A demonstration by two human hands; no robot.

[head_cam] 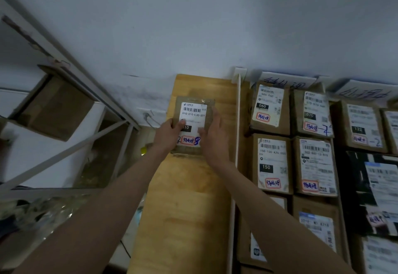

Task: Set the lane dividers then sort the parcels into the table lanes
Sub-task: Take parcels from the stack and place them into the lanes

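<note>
A small brown parcel (193,110) with a white label reading 010 lies in the leftmost lane of the wooden table (185,204). My left hand (169,134) grips its left edge, thumb on the label. My right hand (213,138) holds the right edge, thumb on the label and fingers along the side. A white lane divider (237,127) runs along the right of this lane. Past it lie several labelled parcels, among them 060 (269,108), 150 (271,164) and 070 (312,113).
A grey wall stands behind the table. A white metal shelf rack (71,73) with a cardboard box (56,105) is to the left. Handwritten paper signs (286,82) lean on the wall behind the right lanes. A black parcel (370,192) lies at far right.
</note>
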